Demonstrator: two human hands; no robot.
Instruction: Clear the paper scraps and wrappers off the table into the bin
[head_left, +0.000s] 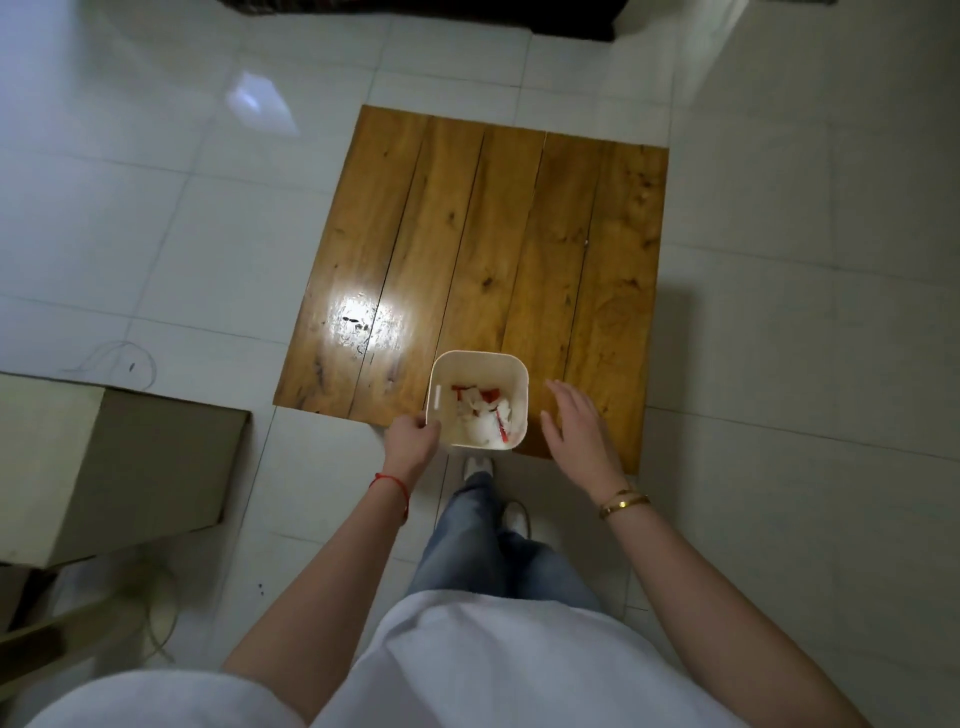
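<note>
A cream square bin (440, 385) is held at the near edge of the wooden table (483, 234). Inside it lie white paper scraps and red wrappers (483, 410). My left hand (413, 439) grips the bin's near left corner. My right hand (574, 421) hovers just to the right of the bin, fingers spread, holding nothing and not touching it. The bare wood of the tabletop shows no scraps.
A low beige box or cabinet (104, 467) stands on the tiled floor to the left. Dark furniture (571, 15) sits at the far edge. My legs and white shoes (478, 467) are below the bin. White tiles surround the table.
</note>
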